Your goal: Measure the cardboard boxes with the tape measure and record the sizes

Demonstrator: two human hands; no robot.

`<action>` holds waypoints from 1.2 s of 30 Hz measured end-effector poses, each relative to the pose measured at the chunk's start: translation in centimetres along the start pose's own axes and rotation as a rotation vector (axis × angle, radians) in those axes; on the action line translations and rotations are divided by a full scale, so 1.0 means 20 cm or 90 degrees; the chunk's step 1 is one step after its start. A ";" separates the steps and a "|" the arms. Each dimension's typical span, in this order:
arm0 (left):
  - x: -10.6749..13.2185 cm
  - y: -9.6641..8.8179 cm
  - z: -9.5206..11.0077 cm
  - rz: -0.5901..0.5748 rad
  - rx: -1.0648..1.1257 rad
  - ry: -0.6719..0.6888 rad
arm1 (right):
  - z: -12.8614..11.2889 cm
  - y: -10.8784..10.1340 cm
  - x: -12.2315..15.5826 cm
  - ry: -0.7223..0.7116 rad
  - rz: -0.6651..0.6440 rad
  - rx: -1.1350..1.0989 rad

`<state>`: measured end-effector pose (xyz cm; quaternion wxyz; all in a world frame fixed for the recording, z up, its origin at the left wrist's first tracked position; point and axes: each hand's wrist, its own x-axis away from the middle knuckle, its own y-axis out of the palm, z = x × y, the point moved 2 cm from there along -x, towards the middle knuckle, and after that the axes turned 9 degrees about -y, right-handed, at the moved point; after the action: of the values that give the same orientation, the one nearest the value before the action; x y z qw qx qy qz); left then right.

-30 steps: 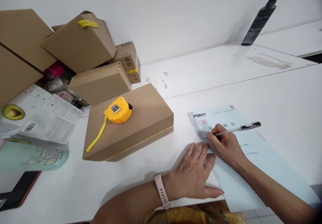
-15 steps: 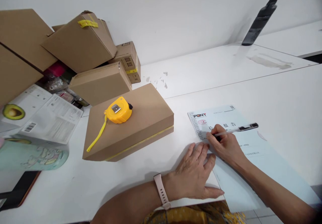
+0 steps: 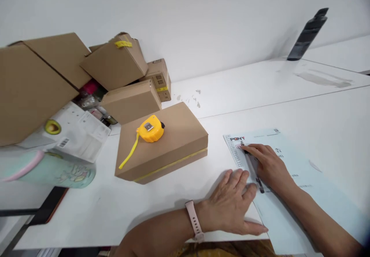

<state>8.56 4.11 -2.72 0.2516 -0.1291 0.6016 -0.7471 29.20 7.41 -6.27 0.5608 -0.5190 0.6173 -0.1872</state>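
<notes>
My left hand (image 3: 231,205) lies flat on the white table (image 3: 289,103), fingers spread, its fingertips on the left edge of a pale blue printed sheet (image 3: 300,183). A pink watch strap circles that wrist. My right hand (image 3: 270,166) rests on the sheet near its top left corner, fingers close together over a pen (image 3: 254,170). The pen lies low against the paper, its tip by the red stamp and its dark cap end pointing back toward me. A yellow tape measure (image 3: 150,129) with its strap hanging sits on a flat brown box (image 3: 173,149) to the left.
Cardboard boxes (image 3: 115,62) are piled at the back left against the wall. A white avocado-printed carton (image 3: 75,131) and a mint green bottle (image 3: 52,170) lie at the left. A dark object (image 3: 308,33) leans on the wall at the far right.
The pen has swung from pointing right to lying along the paper toward me, with my right hand lowered over it. The left hand stays flat. My view has shifted left.
</notes>
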 end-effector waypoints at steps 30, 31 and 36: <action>0.38 -0.84 -0.30 0.412 0.650 -0.448 | -0.30 -0.28 -0.17 0.285 0.053 -0.396; 0.38 -0.83 -0.28 0.397 0.686 -0.439 | -0.39 -0.31 -0.22 0.276 -0.001 -0.552; 0.36 -0.82 -0.24 0.381 0.779 -0.428 | -0.80 -0.41 -0.44 0.249 -0.194 -0.995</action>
<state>-3.43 6.81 11.15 0.6403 -0.0186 -0.0197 -0.7676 17.06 6.09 9.57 -0.1120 -0.7960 0.5790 0.1361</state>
